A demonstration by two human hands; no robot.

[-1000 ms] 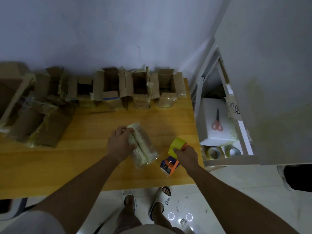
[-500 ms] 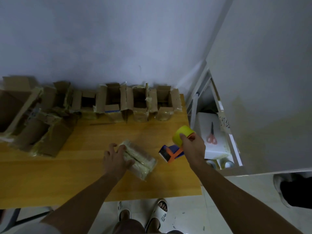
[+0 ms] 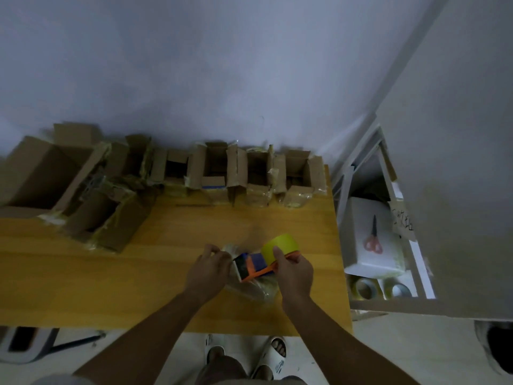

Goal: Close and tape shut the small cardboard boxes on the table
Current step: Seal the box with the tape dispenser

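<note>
A small closed box (image 3: 254, 289), wrapped in glossy tape, lies on the wooden table (image 3: 138, 273) near its front edge, mostly hidden under my hands. My right hand (image 3: 294, 270) grips an orange and blue tape dispenser (image 3: 255, 266) with a yellow tape roll (image 3: 279, 247), held over the box. My left hand (image 3: 209, 269) holds the box's left end, fingers curled near the dispenser's front. Along the wall stands a row of small open cardboard boxes (image 3: 258, 176) with their flaps up.
Larger open boxes (image 3: 44, 173) lie at the table's back left. To the right is a white shelf (image 3: 374, 245) holding a foam block with red scissors (image 3: 373, 241) and spare tape rolls (image 3: 365, 289). A stool (image 3: 25, 345) stands below the table's left front.
My right hand has brought the tape dispenser leftward over the small box. My left hand has shifted to the box's left end, close to the dispenser. The camera has tilted up.
</note>
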